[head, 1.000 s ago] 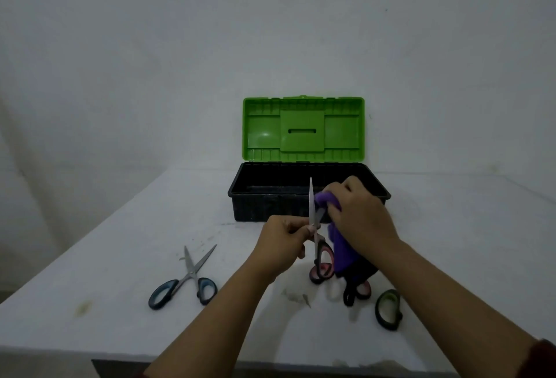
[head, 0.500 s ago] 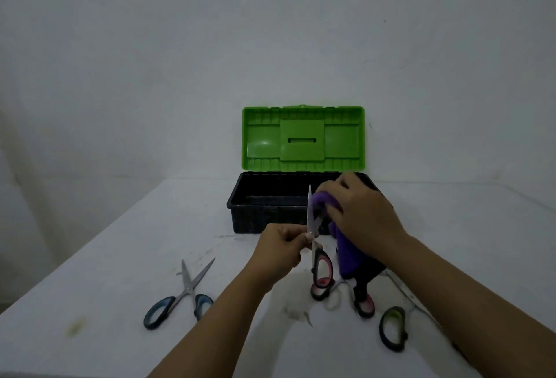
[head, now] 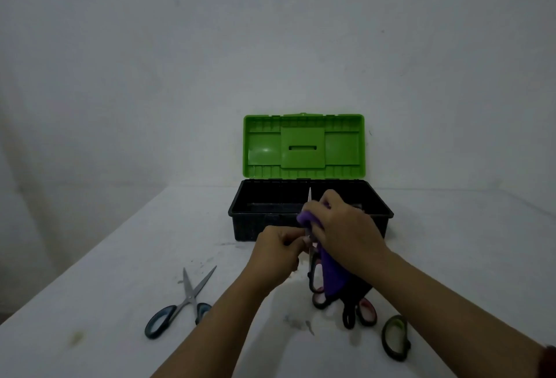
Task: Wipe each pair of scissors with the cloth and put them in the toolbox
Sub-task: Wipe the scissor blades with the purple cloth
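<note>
My left hand point(head: 278, 246) pinches a pair of scissors point(head: 313, 269) near the pivot and holds it upright, blade tip pointing up in front of the toolbox point(head: 310, 212). My right hand point(head: 346, 231) is closed around a purple cloth point(head: 331, 278), pressing it against the blade while the rest of the cloth hangs down past the pink-lined handle loops.

As I judge it, I am in the middle of wiping the first pair, so most of the task is left. Three pairs are not in the box yet: the one in my hands, a blue-handled pair point(head: 180, 305) lying open on the desk point(head: 90, 302) to my left, and a green-handled pair point(head: 395, 337) on the desk to my right, of which only the handle loop shows beyond my forearm. Black and pink loops point(head: 359, 313) just below the cloth could belong to the held pair or to another one; I cannot tell which.

The toolbox stands open at the back of the desk, its green lid point(head: 304, 144) tipped upright. The black tray looks empty where I can see into it, though my right hand hides part of its floor.
</note>
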